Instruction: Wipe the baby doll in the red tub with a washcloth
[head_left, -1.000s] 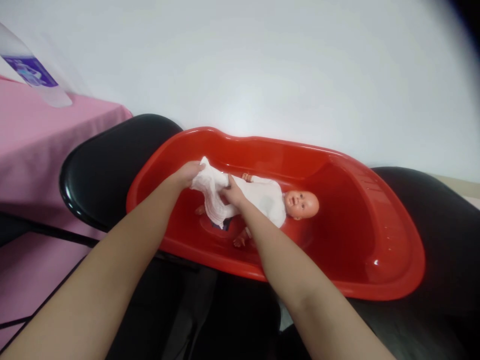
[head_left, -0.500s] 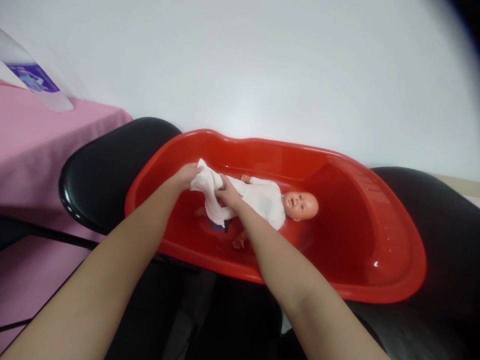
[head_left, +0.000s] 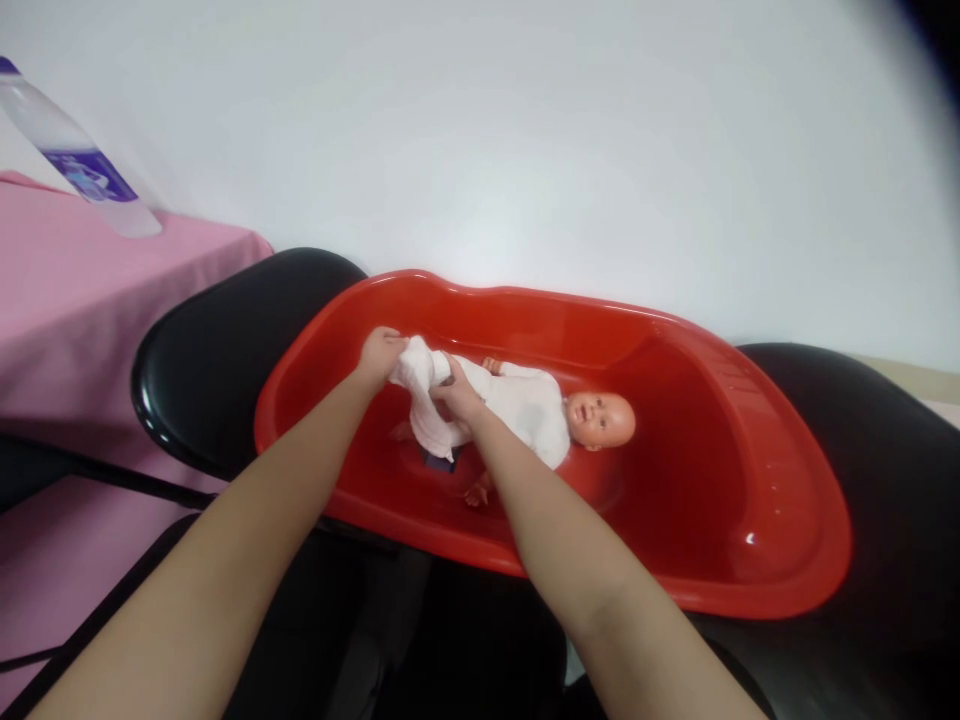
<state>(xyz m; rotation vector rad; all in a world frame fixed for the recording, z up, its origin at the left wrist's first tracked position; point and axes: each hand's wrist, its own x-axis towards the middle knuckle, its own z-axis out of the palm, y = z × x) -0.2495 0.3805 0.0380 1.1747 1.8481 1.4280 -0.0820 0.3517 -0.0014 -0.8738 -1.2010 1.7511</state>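
A bald baby doll in a white top with a grey patch lies on its back inside a red baby bathtub, its head to the right. A white cloth garment is bunched over the doll's legs at the left. My left hand has its fingers closed on the garment's far left end. Close beside it, my right hand grips the garment at the doll's leg; its fingertips are partly hidden. Below the cloth, a small dark block shows on the tub floor.
Black chair seats support the tub at both ends. At the left stands a table with a pink cloth, and a clear plastic bottle with a purple label is on it. A white wall rises behind the tub.
The view has shifted slightly, so the bottle, tub and table appear a little lower. Both hands keep hold of the garment, with the left hand slightly nearer the right in the picture.
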